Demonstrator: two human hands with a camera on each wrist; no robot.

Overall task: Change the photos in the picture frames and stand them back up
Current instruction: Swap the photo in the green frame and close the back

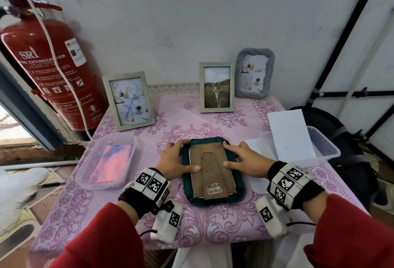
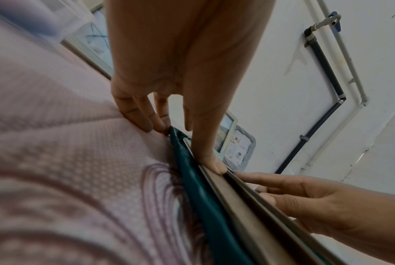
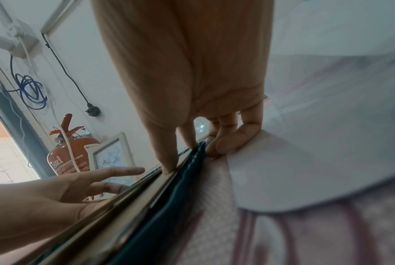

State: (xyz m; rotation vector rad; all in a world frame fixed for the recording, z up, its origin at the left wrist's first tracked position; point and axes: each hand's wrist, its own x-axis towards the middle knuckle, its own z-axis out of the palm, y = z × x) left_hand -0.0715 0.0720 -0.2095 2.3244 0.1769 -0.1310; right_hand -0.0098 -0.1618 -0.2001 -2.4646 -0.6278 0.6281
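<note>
The teal frame is lying face down near the middle of the desk, its brown backing board and folded-flat stand facing up. The left hand is resting along the frame's left edge, fingers nearly straight and reaching round the far corner while the thumb is pressing on the board; the right hand is mirroring it on the right edge, forefinger stretching to the top corner and thumb lying on the board. Neither hand is clenching anything; both are pressing and steadying. The frame is probably light but rigid, with a glossy ribbed rim that could be slipping under the fingers, and likely glass beneath, so lifting it by the two long sides seems safest; the board looks like thin card that would bend if pried hard. A barcode sticker is sitting on the stand's foot, its print too small to read. The red extinguisher at left is showing "SRI" and "FIRE EXTINGUISHER". Three other frames are standing behind.
</note>
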